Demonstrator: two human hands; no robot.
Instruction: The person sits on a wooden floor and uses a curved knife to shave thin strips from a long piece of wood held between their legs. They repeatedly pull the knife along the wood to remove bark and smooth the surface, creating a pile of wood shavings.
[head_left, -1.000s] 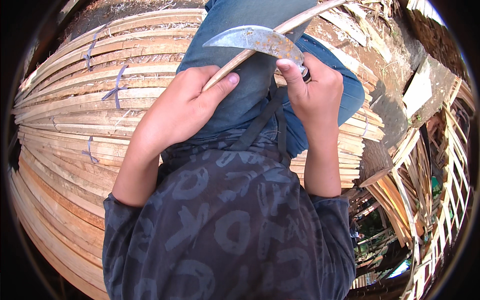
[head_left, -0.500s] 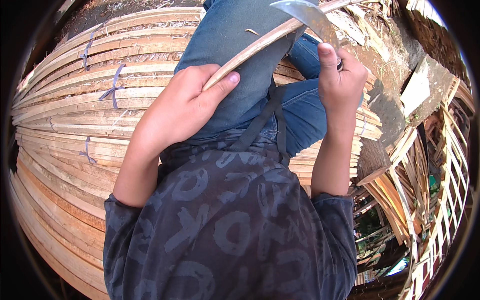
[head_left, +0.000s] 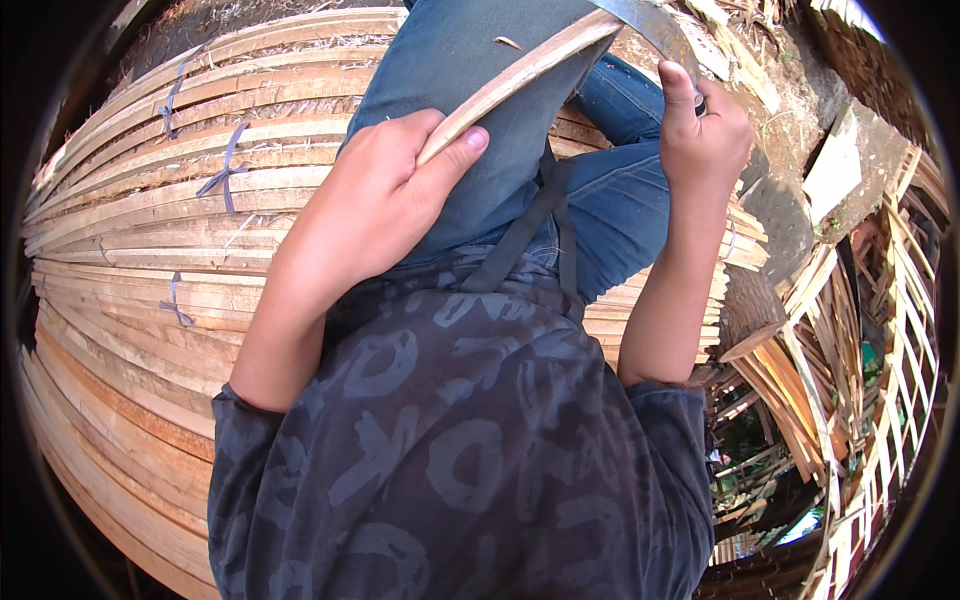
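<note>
My left hand (head_left: 385, 190) is closed round the near end of a pale wooden stick (head_left: 535, 78), thumb lying along it. The stick slants up and to the right over my jeans. In my right hand (head_left: 703, 135) is the handle of a curved knife (head_left: 655, 28), mostly hidden by the fingers, with the thumb pointing up along it. Its grey, brown-stained blade crosses the stick's far part. The blade's tip is cut off by the top of the view, and I cannot tell whether its edge touches the wood.
Long sawn wooden strips (head_left: 130, 330) lie under and beside me, some tied with purplish ties (head_left: 225, 172). A small shaving (head_left: 508, 42) rests on my jeans. To the right are a log (head_left: 750, 312), a stone block (head_left: 870, 170), a pale lattice (head_left: 905, 330) and loose slats.
My right hand and the knife have shifted right, with the blade farther up out of view. The stick now slants more steeply and less of it shows. My left hand has barely moved.
</note>
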